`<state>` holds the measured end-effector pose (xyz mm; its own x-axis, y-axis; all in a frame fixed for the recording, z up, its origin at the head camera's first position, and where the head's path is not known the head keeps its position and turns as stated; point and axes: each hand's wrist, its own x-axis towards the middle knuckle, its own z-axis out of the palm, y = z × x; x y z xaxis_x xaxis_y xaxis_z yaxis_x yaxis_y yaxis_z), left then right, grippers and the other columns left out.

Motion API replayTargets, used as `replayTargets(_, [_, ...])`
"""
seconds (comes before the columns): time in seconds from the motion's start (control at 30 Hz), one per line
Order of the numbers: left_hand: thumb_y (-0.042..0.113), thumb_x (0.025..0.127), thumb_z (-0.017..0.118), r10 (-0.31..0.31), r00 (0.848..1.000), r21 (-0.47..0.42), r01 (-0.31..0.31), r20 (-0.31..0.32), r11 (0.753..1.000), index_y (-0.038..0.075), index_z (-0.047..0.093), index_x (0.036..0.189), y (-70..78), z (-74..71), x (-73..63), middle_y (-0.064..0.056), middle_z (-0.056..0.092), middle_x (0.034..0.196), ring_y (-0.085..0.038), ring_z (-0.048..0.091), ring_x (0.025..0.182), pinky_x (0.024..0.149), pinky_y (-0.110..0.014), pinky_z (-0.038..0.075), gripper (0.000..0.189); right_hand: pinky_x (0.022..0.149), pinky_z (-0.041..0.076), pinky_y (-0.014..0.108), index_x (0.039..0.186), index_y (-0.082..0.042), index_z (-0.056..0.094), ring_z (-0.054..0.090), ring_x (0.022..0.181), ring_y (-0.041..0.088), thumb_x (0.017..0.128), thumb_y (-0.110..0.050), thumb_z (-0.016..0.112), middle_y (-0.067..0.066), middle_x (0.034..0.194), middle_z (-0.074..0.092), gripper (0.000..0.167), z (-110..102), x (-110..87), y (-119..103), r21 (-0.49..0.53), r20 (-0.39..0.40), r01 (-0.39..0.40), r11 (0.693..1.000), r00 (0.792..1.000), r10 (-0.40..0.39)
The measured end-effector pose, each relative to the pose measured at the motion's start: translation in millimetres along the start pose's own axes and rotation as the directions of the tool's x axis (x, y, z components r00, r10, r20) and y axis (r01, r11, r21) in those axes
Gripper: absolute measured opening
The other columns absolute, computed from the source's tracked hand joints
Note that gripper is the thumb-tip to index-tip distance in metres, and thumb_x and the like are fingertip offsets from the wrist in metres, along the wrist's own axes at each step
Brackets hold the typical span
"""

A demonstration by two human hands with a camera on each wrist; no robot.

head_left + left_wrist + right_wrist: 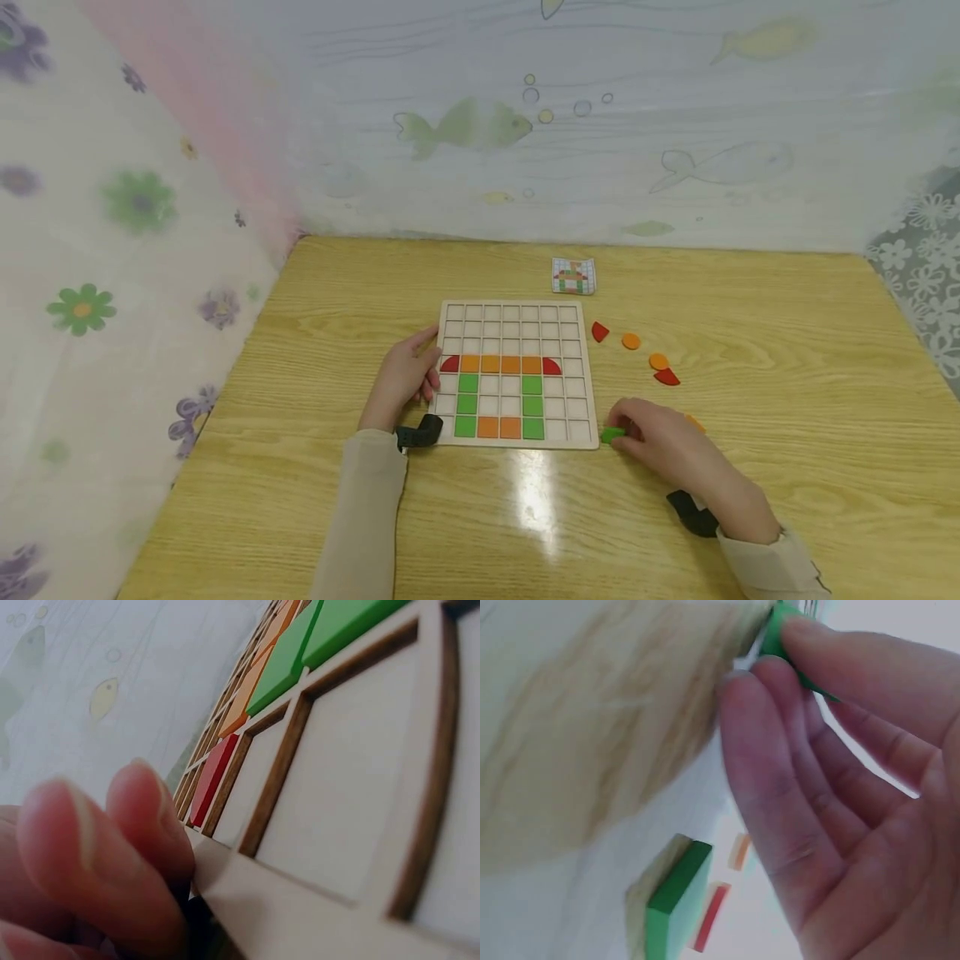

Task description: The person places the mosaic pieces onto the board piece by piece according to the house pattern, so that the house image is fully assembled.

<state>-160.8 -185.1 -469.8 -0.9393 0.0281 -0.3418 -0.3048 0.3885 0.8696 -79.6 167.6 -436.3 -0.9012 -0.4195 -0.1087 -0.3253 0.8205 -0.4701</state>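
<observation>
A pale wooden grid board [491,314] lies on the table with coloured tiles set in several cells: green squares [467,404], orange squares [510,365] and red curved pieces [551,367] at the two ends of the orange row. My left hand [403,375] rests against the board's left edge, its fingers loosely bent and the fingertips right at the rim in the left wrist view. Just off the board's lower right corner, my right hand [667,442] pinches a green tile [612,436] between thumb and fingers. The right wrist view shows another green tile [679,900] below that hand.
Right of the board lie orange discs [631,341] and red wedge-shaped pieces [667,377]. An orange piece [695,423] peeks out behind my right hand. A small pattern card [573,276] lies beyond the board. Patterned sheets [465,183] hang behind and beside the table.
</observation>
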Motion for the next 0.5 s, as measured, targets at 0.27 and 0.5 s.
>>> replayTargets(0.27, [0.027,0.093,0.047,0.002,1.0,-0.005,-0.002,0.002,1.0,0.035,0.039,0.134,-0.2,0.5,0.2,-0.014,0.057,0.059,-0.02,0.05,0.039,0.034,-0.025,0.037,0.042,0.059,0.04,0.023,0.095,-0.021,0.062,0.045,0.068,0.005,0.081,-0.023,0.066,-0.014,0.079,0.05,0.014,0.5,-0.3,1.8,0.008,-0.114,0.017,1.0,0.993,-0.016])
replayTargets(0.5, [0.027,0.093,0.047,0.003,1.0,-0.015,-0.003,0.002,1.0,0.034,0.039,0.134,-0.4,-0.1,0.1,-0.014,0.057,0.059,-0.02,0.05,0.039,0.034,-0.025,0.037,0.043,0.062,0.045,0.024,0.095,-0.021,0.059,0.05,0.071,0.004,0.083,-0.022,0.064,-0.012,0.082,0.054,0.012,-0.7,7.8,-2.6,0.083,-0.149,0.034,0.996,0.989,-0.021])
